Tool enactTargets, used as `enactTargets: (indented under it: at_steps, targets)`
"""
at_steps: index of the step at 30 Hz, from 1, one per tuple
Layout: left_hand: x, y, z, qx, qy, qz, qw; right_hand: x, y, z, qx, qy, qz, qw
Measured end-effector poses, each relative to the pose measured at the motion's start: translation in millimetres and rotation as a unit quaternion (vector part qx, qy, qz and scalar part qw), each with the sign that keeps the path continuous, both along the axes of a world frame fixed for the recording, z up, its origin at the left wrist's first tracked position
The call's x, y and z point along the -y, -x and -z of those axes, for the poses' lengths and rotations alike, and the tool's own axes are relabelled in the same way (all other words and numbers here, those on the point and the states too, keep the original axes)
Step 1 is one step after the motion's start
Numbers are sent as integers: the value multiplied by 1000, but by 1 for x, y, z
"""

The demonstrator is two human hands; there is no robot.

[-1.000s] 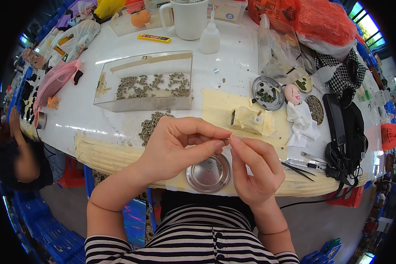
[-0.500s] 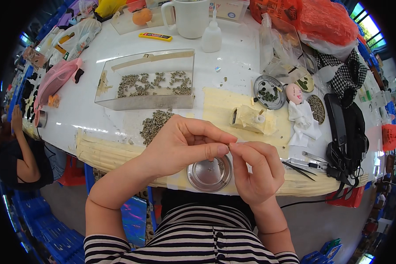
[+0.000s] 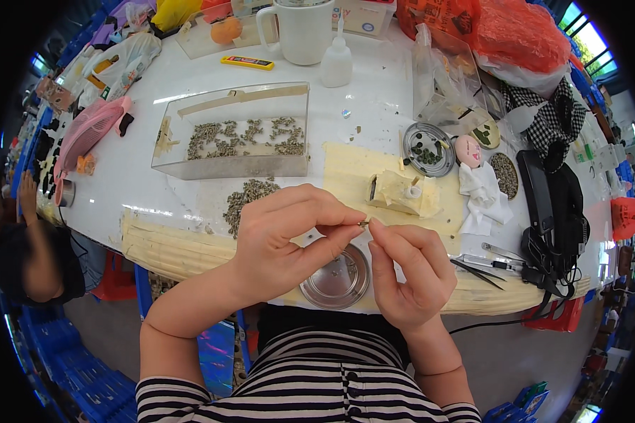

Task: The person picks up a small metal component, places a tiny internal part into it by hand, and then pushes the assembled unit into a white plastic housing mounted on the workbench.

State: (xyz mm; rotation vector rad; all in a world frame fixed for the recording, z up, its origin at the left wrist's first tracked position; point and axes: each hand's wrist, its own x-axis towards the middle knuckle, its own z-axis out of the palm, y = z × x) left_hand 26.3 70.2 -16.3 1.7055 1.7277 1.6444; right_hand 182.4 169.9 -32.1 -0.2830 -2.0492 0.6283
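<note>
My left hand (image 3: 279, 243) pinches a tiny dark, brassy piece (image 3: 364, 223) between thumb and forefinger; it is too small to make out its kind. Close by on its right is my right hand (image 3: 413, 275), fingers curled and forefinger tip at the piece's end. Whether the right fingers hold something is hidden. Below the fingertips sits a round silver metal dish (image 3: 335, 289), partly covered by my left hand. A pile of small grey-brown pieces (image 3: 247, 201) lies on the table just beyond my left hand. Past my fingers stands a small tape-wrapped block (image 3: 402, 194) on yellowish paper.
A clear box (image 3: 229, 166) with more small pieces stands behind the pile. To the right lie a dish of dark green pieces (image 3: 428, 169), crumpled tissue (image 3: 483, 197), black tweezers (image 3: 478, 273) and a black bag (image 3: 554, 218). A white mug (image 3: 305, 35) and squeeze bottle (image 3: 337, 65) stand at the back.
My fingertips have parted slightly and shifted up a little, so the tiny piece now shows between them. My left hand has tilted, its thumb lower. The view has shifted slightly.
</note>
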Motion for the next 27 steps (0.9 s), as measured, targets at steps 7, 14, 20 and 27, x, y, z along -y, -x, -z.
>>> enactTargets:
  at_steps: [7,14,20,27]
  targets:
    - [-2,0,2,-22,-28,-3,999,-1,0,0,0,11,-9,1000]
    - [0,2,2,49,-5,35,998,-3,-3,-1,0,144,-75,987]
    - [0,1,2,40,-10,31,999,-2,-5,-2,4,161,-77,984]
    - [-1,0,0,-4,-27,2,1000,-4,-6,-6,12,116,-41,992]
